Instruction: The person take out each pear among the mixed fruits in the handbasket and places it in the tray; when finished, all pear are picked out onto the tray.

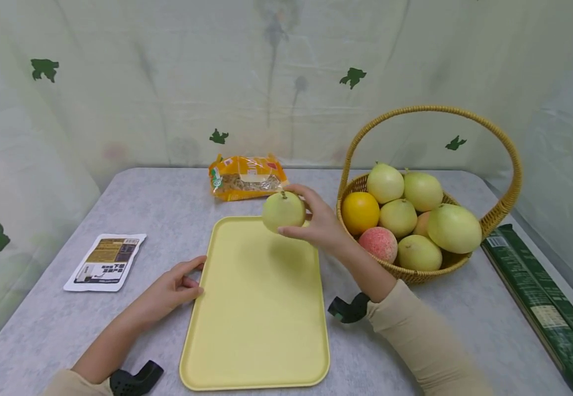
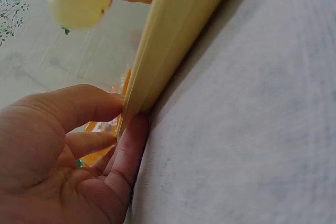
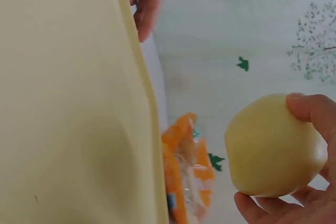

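My left hand pinches the yellow tray by its left rim; my right hand holds the pale green fruit above the tray's far end. The fruit looks firm, weighty, perhaps slippery, best gripped around its widest part.

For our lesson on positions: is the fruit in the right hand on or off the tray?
Off: the right hand holds the fruit above the tray; the right wrist view shows them apart.

Held fruit pale green; tray plain yellow; basket tan; tabletop mottled grey.
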The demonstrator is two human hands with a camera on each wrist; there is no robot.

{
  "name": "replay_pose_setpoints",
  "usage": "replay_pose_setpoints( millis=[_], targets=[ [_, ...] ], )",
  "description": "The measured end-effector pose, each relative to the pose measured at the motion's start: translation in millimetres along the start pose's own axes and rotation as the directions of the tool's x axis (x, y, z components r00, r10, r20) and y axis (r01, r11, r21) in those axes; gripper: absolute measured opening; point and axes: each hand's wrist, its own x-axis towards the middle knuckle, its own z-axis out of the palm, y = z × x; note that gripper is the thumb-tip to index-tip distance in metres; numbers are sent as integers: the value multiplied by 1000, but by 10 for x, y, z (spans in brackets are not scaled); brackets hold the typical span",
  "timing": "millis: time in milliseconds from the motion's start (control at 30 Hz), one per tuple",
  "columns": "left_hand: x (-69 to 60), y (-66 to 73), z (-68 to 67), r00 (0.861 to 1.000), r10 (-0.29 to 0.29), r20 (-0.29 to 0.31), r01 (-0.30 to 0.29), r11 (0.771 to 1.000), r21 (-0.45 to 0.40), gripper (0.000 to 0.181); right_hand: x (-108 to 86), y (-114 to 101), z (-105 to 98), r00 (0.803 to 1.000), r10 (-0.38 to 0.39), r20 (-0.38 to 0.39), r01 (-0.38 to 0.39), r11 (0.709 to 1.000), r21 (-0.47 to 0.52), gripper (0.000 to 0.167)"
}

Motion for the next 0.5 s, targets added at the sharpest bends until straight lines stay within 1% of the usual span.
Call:
replay_pose_setpoints(
  millis=[133,300,400,500],
  targets=[
    [1,3,-5,1000,-3,3,3,1000,-5,64,127,185,225,998,62,33,-64,997,46,72],
    [2,-3,0,1000,-5,2,5,1000,-5,64,229,378,423,984,171,52,-175,982,74,71],
    [4,-5,0,1000,-3,0,3,1000,0,64,258,448,499,976,206,66,-209,976,57,71],
    [7,-3,-5,1000,-2,3,2,1000,3,64,270,498,555,976,203,79,-208,977,53,72]
  ],
)
